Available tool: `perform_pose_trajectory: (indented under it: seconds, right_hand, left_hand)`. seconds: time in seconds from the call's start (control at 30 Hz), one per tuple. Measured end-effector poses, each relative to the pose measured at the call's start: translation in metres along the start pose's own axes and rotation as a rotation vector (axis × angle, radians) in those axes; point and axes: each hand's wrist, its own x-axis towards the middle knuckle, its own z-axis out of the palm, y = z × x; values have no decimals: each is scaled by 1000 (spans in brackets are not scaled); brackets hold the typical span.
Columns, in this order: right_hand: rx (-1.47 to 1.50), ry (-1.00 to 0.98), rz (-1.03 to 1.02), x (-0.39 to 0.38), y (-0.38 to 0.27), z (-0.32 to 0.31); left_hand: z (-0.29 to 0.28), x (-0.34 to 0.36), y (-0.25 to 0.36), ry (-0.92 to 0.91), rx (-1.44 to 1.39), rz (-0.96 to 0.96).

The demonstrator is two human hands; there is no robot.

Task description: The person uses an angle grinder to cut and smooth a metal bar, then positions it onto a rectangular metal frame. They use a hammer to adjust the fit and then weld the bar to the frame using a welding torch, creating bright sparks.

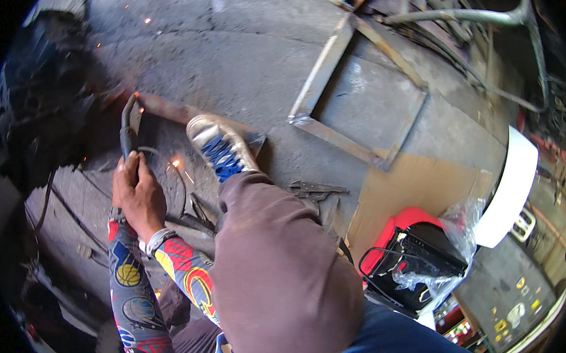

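A welding torch (126, 136) with a curved neck stands tilted upward from my two hands. Its tip meets the left part of a rusty metal bar (169, 108), where a small orange glow shows. My right hand (147, 200) is closed round the torch's handle. Pressed against it on the left, my left hand (119, 188) is also closed on the handle, its fingers partly hidden. A shoe (214, 144) with blue laces rests on the bar. Orange sparks are scattered around the tip and on the floor. Both forearms wear patterned sleeves (132, 284).
A rectangular metal frame (316, 70) lies on the concrete floor, beside cardboard (393, 191). A red and black case (415, 251) stands at right, near a white panel (509, 186). Bent metal tubes (465, 17) are piled behind. A dark, charred-looking mass (46, 94) fills the left. Cables (74, 201) cross the floor.
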Motion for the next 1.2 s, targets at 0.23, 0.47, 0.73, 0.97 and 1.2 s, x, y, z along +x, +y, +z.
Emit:
perform_pose_trajectory:
  seconds: [0.23,0.47,0.73,0.97,1.2]
  right_hand:
    - [11,85,100,-19,-9,-3]
    - [-92,165,189,-47,-2,1]
    - [-196,48,-24,-29,-28,6]
    - [-322,-6,-25,-14,-31,-3]
    - [-328,-50,-9,-12,-27,-8]
  left_hand:
    - [-7,45,10,-686,704,264]
    - [-30,7,-30,-598,245,-413]
    - [-48,45,-53,-506,-317,-71]
    - [-46,58,-44,-535,-25,246]
    - [-39,41,-42,-530,-91,-30]
